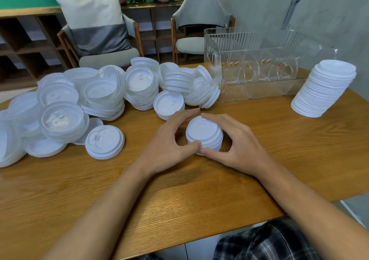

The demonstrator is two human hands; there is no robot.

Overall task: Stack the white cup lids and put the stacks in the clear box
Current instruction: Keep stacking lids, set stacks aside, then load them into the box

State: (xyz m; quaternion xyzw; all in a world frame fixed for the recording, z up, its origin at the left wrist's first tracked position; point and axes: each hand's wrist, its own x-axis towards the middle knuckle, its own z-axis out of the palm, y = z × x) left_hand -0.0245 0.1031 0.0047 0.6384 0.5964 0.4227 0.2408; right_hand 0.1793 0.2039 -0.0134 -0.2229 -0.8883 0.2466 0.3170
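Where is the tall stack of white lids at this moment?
In the head view, the tall stack stands on the wooden table at the far right, beside the right end of the clear box.

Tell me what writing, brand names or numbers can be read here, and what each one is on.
None can be read.
Loose lids: raised marks by the sip tab, too blurred to read as letters.
Clear box: heart-shaped cutouts in its dividers, no words.
Tall stack and the small stack held by the left hand and right hand: no print visible.
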